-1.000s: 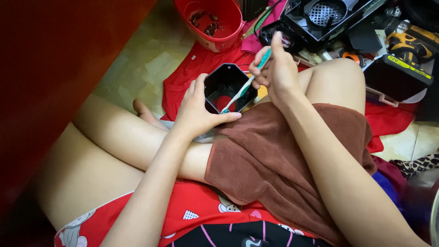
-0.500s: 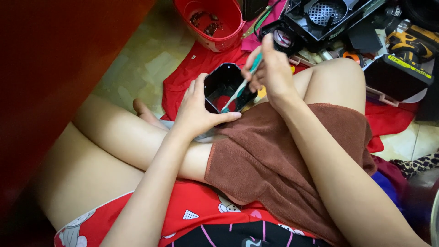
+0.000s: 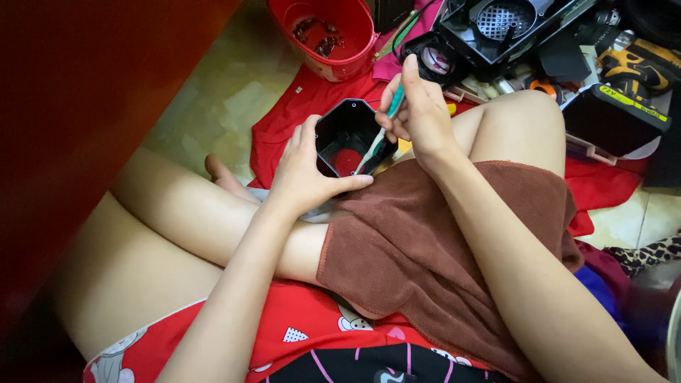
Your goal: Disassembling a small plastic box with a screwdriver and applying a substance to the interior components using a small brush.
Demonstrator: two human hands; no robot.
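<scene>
Near the middle top of the frame, the left hand (image 3: 306,170) wraps its fingers around a black eight-sided plastic housing (image 3: 349,138), held over the lap. The right hand (image 3: 422,113) pinches a teal-handled brush (image 3: 381,131), its tip poking inside. It looks like scrubbing the inside; next, the housing likely needs turning so the brush reaches another wall.

Pale tiled floor (image 3: 213,106) beside a dark red-brown furniture panel (image 3: 85,106).
</scene>
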